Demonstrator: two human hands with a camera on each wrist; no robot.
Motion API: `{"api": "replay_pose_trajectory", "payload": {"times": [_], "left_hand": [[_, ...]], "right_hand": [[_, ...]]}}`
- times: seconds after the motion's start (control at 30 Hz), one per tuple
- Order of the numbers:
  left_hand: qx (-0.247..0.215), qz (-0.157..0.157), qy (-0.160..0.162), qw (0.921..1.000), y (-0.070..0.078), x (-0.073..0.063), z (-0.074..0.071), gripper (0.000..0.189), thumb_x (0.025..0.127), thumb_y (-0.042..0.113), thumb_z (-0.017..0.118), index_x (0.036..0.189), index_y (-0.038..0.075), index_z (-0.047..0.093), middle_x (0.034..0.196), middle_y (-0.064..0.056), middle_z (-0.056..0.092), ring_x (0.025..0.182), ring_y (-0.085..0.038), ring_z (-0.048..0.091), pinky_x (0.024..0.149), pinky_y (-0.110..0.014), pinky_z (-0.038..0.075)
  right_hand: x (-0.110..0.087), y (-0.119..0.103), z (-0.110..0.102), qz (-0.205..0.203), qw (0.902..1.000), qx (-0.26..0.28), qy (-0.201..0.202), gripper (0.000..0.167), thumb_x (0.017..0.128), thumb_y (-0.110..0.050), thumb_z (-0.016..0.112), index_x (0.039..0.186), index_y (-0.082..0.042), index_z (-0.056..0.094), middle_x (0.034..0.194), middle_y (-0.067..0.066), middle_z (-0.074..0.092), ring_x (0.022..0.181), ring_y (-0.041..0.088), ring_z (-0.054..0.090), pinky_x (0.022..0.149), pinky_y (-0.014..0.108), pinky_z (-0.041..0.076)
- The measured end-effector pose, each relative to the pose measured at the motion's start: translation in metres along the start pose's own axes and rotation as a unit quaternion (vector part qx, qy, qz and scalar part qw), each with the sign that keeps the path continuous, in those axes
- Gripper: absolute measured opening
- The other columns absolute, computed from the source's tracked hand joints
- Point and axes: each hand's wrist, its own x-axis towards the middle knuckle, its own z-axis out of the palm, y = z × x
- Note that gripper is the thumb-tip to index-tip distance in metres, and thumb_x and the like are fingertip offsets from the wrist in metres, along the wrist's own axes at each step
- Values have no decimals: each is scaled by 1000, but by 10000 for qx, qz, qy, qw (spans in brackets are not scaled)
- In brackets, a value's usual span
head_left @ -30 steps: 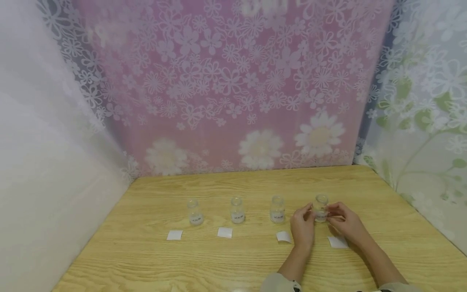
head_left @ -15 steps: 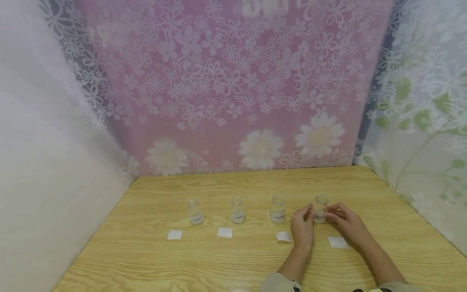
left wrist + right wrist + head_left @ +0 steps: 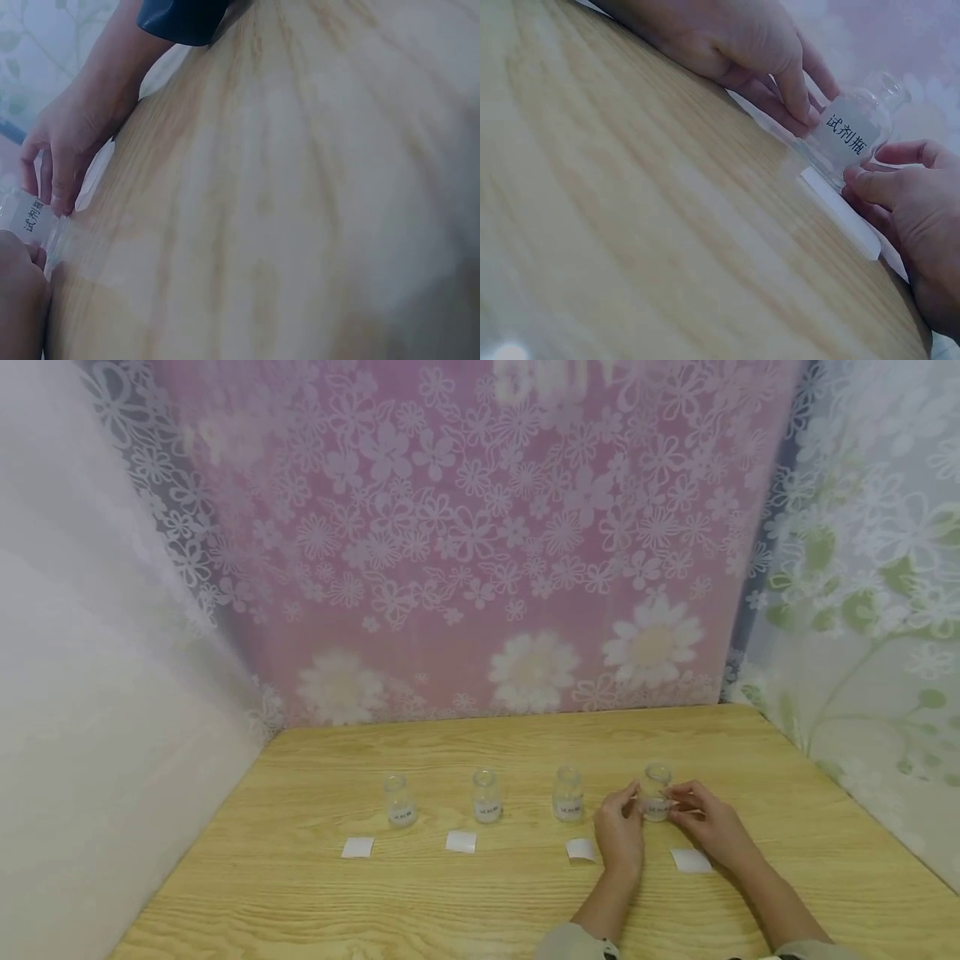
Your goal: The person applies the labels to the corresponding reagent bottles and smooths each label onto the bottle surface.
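Note:
A small clear glass reagent bottle (image 3: 657,783) stands upright at the right end of a row, between my two hands. Its white label (image 3: 846,135) bears printed black characters and faces me. My left hand (image 3: 621,835) holds the bottle's left side, with thumb and fingers around it. On the opposite side, my right hand (image 3: 712,828) grips the glass with its thumb near the label's edge and its index finger farther back. In the left wrist view only part of the bottle (image 3: 28,217) shows at the left edge. A white paper piece (image 3: 692,860) lies before my right hand.
Three similar labelled bottles stand to the left: one near my left hand (image 3: 567,797), a middle one (image 3: 487,800) and a far-left one (image 3: 401,803). White paper pieces (image 3: 461,842) lie in front of them. Flowered curtains (image 3: 480,543) surround the wooden table (image 3: 420,910).
Both hands stay at the same bottle, with only slight shifts of the right fingers along its side. The head view has tilted a little; bottles and papers keep their places.

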Motion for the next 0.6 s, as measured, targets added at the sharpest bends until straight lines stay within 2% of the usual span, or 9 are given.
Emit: {"api": "replay_pose_trajectory", "payload": {"times": [0.13, 0.4, 0.5, 0.6], "left_hand": [[108, -69, -64, 9999, -1, -2, 1, 28, 75, -5, 70, 100, 4, 70, 91, 1, 66, 78, -9, 61, 67, -18, 49], [451, -234, 38, 9987, 1, 0, 1, 26, 74, -9, 69, 97, 3, 70, 87, -4, 65, 75, -11, 61, 64, -19, 50], [335, -405, 13, 9986, 1, 0, 1, 25, 77, -8, 67, 101, 2, 68, 90, -5, 65, 79, -12, 61, 66, -21, 50], [75, -677, -75, 9976, 4, -1, 0, 26, 80, -3, 66, 106, 3, 66, 98, -4, 63, 87, -16, 61, 71, -23, 50]], "right_hand": [[-1, -3, -1, 15, 9999, 125, -26, 32, 77, 10, 67, 105, 6, 53, 100, 26, 61, 77, 22, 63, 65, 17, 49], [1, -5, -1, 384, 9978, 530, -60, 33, 79, 16, 62, 109, 13, 49, 99, 28, 59, 83, 8, 60, 69, 11, 45], [1, -6, -2, 534, 9967, 610, 37, 31, 80, 14, 61, 109, 12, 50, 100, 28, 59, 85, 6, 59, 70, 11, 45], [0, -9, -5, 803, 9956, 461, 173, 28, 84, 7, 61, 110, 10, 51, 100, 26, 60, 85, 6, 60, 68, 11, 45]]}}
